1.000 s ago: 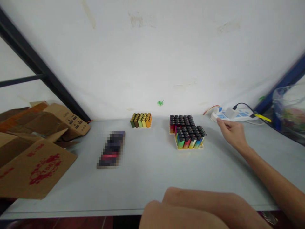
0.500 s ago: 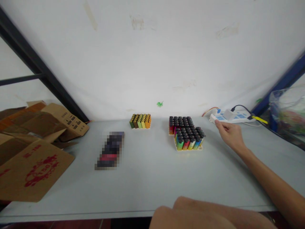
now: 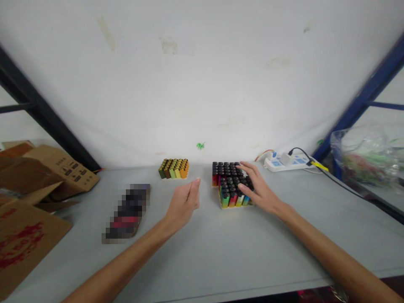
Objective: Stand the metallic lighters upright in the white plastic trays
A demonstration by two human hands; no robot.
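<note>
Two trays of lighters with black tops stand together right of centre: the back tray of lighters (image 3: 224,167) and the front tray of colourful lighters (image 3: 232,197). My right hand (image 3: 257,189) is open with spread fingers over the right side of both trays, hiding part of them. Whether it presses on the lighter tops I cannot tell. To the left of the trays, my left hand (image 3: 185,201) hovers above the table in a loose fist, with no object showing in it. Behind it, near the wall, is a smaller tray of yellow, green and brown lighters (image 3: 174,168).
A white power strip (image 3: 285,161) with plugs and a black cable lies by the wall at right. Cardboard boxes (image 3: 34,235) crowd the left side, near a blurred-out flat dark object (image 3: 128,214). A clear plastic bag (image 3: 362,147) is at far right.
My right hand has moved left from beside the power strip to the lighter trays, and its fingers have spread. My left hand has come into view over the table. The camera view has shifted.
</note>
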